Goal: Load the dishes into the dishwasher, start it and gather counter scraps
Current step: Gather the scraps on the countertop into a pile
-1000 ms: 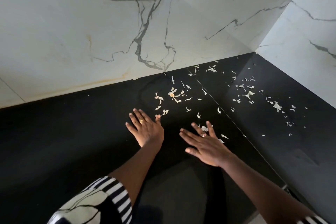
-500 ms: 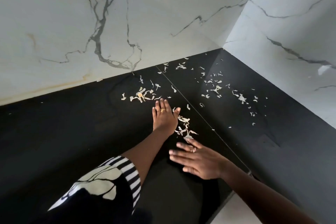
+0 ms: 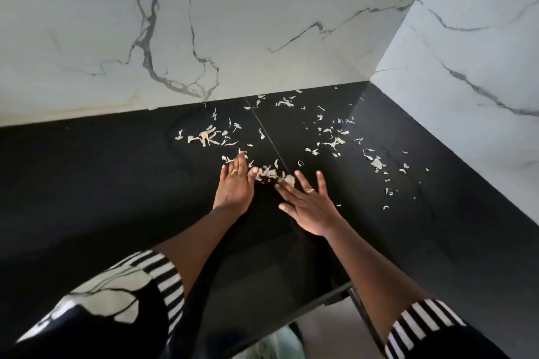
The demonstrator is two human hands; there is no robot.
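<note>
Two flat hands, left hand (image 3: 234, 183), right hand (image 3: 309, 201), fingers splayed, apparently flanking scraps (image 3: 271, 173) mid-counter (image 3: 87, 183).

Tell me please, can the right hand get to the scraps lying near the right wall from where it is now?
Probably yes. The right hand is open and flat on the black counter, and nothing stands between it and the scraps by the right wall; only bare counter.
</note>
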